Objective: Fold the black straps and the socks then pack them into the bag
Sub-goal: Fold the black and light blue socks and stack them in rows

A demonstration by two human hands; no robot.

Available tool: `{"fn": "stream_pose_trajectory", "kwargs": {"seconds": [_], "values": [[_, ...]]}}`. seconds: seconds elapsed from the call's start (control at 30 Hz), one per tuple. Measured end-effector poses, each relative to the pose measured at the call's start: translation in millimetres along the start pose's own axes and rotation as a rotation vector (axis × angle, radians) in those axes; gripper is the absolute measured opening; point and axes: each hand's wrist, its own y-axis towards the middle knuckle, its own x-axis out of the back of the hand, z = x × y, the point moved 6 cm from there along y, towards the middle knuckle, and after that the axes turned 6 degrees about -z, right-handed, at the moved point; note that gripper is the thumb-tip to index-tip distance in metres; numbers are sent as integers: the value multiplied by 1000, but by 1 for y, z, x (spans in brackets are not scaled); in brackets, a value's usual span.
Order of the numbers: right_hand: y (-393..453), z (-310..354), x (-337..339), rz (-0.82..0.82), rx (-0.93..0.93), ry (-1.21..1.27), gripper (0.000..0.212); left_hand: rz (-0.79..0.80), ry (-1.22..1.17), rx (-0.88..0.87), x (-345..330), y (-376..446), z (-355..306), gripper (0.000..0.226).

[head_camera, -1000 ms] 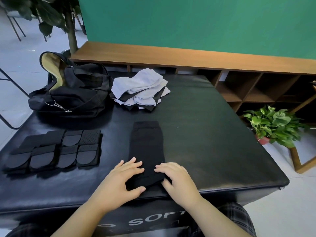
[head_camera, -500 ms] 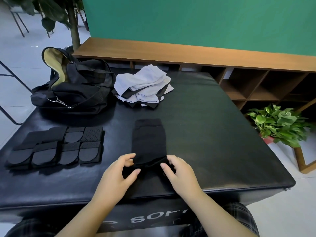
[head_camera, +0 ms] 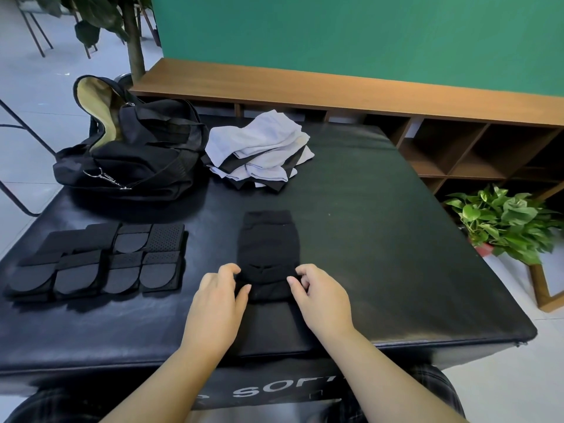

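Note:
A black sock (head_camera: 268,242) lies flat in the middle of the black padded table (head_camera: 381,239). My left hand (head_camera: 218,300) pinches its near left corner and my right hand (head_camera: 320,296) pinches its near right corner, with the near end lifted and folded back over the sock. Several folded black straps (head_camera: 100,261) lie in rows at the left. A pile of grey and black socks (head_camera: 259,151) sits at the back. The black bag (head_camera: 131,151) stands open at the back left, showing a yellowish lining.
A wooden shelf unit (head_camera: 427,138) runs behind and to the right of the table. A potted green plant (head_camera: 503,221) stands on the floor at the right. A tree trunk (head_camera: 134,38) and chair legs stand at the back left.
Both hands went from pressing flat on the sock's near end to pinching its corners, and they have carried that end away from me, folding it over the sock.

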Motion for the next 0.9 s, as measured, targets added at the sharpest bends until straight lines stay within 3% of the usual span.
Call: {"fn": "stream_pose_trajectory", "kwargs": {"seconds": [0.1, 0.17, 0.33, 0.43, 0.5, 0.57, 0.7, 0.9], "values": [[1, 2, -1, -11, 9, -17, 27, -37, 75, -151, -1, 0, -6, 24], [1, 3, 0, -21, 12, -23, 28, -73, 139, -263, -3, -2, -7, 33], [-4, 10, 0, -95, 115, -30, 27, -89, 121, -194, -9, -2, 4, 41], [-4, 5, -4, -177, 184, -41, 32, -120, 97, -245, -8, -6, 1, 32], [-3, 6, -7, -137, 207, -61, 31, -102, 106, -363, -9, -10, -3, 25], [-2, 6, -11, -62, 216, -72, 35, -58, 117, -435, -12, -12, -4, 33], [-2, 5, -13, 16, 208, -84, 50, -69, 109, -439, -13, -11, -2, 34], [-6, 6, -8, -112, 219, -10, 50, -118, 127, -309, -13, -6, 5, 30]]}}
